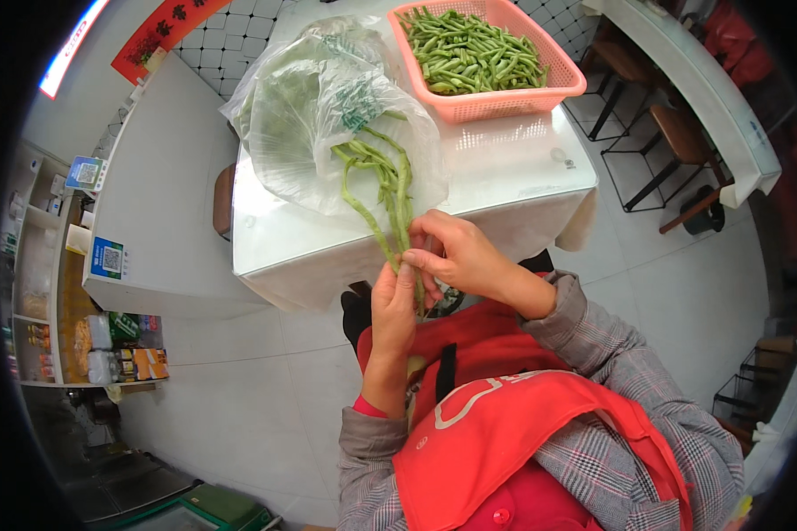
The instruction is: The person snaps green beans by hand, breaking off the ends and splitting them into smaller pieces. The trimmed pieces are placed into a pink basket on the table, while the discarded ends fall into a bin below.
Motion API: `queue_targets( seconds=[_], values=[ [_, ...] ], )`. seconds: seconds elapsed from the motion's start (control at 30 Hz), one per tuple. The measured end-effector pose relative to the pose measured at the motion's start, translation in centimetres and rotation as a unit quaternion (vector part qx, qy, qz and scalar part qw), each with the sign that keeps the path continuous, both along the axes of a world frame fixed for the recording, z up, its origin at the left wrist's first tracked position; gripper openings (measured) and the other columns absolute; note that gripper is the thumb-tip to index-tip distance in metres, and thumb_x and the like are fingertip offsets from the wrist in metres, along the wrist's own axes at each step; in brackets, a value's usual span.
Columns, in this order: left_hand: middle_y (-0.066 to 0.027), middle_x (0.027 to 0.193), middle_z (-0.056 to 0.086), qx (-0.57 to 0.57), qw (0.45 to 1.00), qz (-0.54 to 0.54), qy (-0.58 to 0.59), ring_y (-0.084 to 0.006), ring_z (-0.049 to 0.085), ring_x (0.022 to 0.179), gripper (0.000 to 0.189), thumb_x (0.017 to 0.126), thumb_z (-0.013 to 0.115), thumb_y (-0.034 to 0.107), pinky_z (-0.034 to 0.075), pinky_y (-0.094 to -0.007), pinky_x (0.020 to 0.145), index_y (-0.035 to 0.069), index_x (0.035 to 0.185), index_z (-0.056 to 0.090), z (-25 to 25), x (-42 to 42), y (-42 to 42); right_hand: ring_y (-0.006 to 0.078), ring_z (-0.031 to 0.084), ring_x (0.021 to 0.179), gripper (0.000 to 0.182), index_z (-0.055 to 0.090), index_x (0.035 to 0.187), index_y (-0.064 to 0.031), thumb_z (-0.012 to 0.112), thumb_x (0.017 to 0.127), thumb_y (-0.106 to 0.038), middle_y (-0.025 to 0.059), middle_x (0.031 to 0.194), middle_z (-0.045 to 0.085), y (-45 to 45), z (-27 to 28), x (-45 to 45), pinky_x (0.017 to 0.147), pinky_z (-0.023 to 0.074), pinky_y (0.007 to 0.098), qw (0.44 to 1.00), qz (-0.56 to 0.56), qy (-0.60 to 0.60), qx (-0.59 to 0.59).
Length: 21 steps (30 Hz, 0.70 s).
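Note:
A bunch of long green beans [385, 182] hangs between my hands, its far ends over the mouth of a clear plastic bag [285, 133]. My left hand [395, 299] grips the near ends of the beans. Against it, my right hand [455, 255] pinches a bean between thumb and fingers, just past the table's front edge. More greens show dimly through the bag, which bears green print. At the back of the table, a pink plastic basket [505, 103] holds many short bean pieces [471, 53].
The glass-topped table [518, 172] has a pale cloth hanging over its edge. A white counter [166, 199] with code signs stands at left. Wooden stools [684, 136] and another table [704, 73] stand at right. Below my hands, a container [450, 302] is partly hidden.

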<state>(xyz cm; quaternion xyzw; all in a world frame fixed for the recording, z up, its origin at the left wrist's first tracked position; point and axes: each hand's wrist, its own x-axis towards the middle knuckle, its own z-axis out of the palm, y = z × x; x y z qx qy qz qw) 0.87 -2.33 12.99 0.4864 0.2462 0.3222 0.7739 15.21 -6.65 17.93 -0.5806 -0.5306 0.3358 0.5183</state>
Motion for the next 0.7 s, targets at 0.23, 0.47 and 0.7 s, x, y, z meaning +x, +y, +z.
queue_targets(
  seconds=[0.23,0.47,0.7],
  values=[
    [-0.0124,0.091,0.063,-0.064,0.995,-0.05,-0.05,-0.0216,0.065,0.077,0.033,0.102,0.038,0.026,0.055,-0.0321,0.071,-0.002,0.115,0.049,0.6,0.0,-0.6,0.0088,0.055,0.057,0.017,0.059,0.091,0.0029,0.064,0.086,-0.012,0.0059,0.069,0.061,0.3,0.8,0.0,0.054,0.046,0.0288,0.996,-0.013,0.082,-0.044],
    [-0.0141,0.096,0.064,-0.038,0.991,-0.129,-0.025,-0.0231,0.066,0.082,0.028,0.101,0.041,0.022,0.055,-0.0342,0.074,-0.002,0.112,0.049,-0.6,-0.3,-0.5,0.009,0.047,0.06,0.022,0.055,0.085,0.0026,0.063,0.088,-0.018,0.004,0.065,0.055,1.4,-0.6,0.2,0.054,0.0435,0.0298,0.995,0.061,0.019,-0.071],
    [-0.0101,0.103,0.062,0.044,0.988,-0.15,0.017,-0.018,0.063,0.092,0.027,0.098,0.046,0.013,0.052,-0.03,0.078,-0.003,0.119,0.051,1.4,-0.9,-0.2,0.0162,0.053,0.062,0.023,0.058,0.094,0.0011,0.063,0.087,-0.02,0.0094,0.067,0.055,1.4,-0.1,0.5,0.058,0.0445,0.0318,0.997,0.066,-0.041,-0.008]
  ],
)
